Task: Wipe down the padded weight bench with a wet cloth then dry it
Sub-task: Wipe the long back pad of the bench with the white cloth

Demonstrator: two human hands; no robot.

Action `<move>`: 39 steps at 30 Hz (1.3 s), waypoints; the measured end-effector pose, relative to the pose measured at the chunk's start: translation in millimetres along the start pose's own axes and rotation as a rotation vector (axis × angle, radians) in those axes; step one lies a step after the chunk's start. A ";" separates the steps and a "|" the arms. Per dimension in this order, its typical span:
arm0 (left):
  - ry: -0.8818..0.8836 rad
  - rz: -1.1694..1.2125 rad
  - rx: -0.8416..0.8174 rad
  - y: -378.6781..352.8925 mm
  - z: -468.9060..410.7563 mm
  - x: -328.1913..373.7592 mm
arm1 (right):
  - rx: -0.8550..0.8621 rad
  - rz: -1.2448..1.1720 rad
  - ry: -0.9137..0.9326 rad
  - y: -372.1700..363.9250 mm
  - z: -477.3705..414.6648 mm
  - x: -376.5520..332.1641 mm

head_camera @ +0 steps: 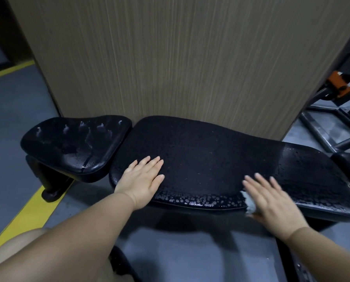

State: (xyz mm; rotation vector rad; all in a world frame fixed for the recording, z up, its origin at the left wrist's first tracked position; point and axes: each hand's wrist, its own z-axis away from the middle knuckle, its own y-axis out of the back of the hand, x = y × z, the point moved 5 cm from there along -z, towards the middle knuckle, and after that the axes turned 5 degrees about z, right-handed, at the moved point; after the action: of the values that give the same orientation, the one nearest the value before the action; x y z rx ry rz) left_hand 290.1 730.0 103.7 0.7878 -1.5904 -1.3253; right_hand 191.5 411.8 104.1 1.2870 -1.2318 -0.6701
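left hand (142, 178) flat on wet bench pad (200, 157) | right hand (271, 202) pressing pale cloth (249, 202) at front edge

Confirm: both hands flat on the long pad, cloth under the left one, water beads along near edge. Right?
Wrong hand. Head view shows the cloth under the right hand, not the left hand. Rest holds: both hands flat on the long pad, water beads along its near edge.

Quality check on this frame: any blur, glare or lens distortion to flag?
Head view: the right hand and the cloth under it are motion-blurred; the left hand is sharp. Head view: water beads glint along the front edge of the bench pad. Head view: the wide lens splays the edges of the wood panel.
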 end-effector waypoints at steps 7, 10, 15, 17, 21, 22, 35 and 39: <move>-0.003 -0.027 -0.010 -3.2 -2.3 1.6 | -0.007 -0.031 0.047 -2.8 -9.8 -17.4; -0.007 -0.024 -0.011 -3.0 -2.7 2.0 | 0.070 -0.014 0.152 7.3 -26.9 -56.6; -0.003 -0.038 -0.027 -2.2 -1.3 3.1 | 0.124 -0.028 0.214 16.4 -63.0 -125.3; 0.001 -0.036 -0.036 -1.7 0.0 3.1 | 0.152 -0.014 0.217 16.6 -65.8 -132.8; 0.010 -0.052 -0.047 -1.0 -0.4 1.2 | 0.171 -0.003 0.244 11.5 -57.5 -121.5; 0.007 -0.052 -0.047 -1.1 -1.0 1.1 | 0.173 -0.006 0.244 11.2 -53.7 -115.7; -0.007 -0.068 -0.022 -4.1 -3.8 -0.5 | -0.055 -0.009 0.014 -9.0 -4.9 5.5; -0.012 -0.079 -0.029 -5.0 -4.4 0.1 | 0.061 0.003 0.186 2.9 -21.5 -36.6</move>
State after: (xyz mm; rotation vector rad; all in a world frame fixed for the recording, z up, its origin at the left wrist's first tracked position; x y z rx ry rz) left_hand 293.8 727.0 99.0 0.8340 -1.5598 -1.4085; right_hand 200.4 453.2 99.5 1.3652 -1.1089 -0.5021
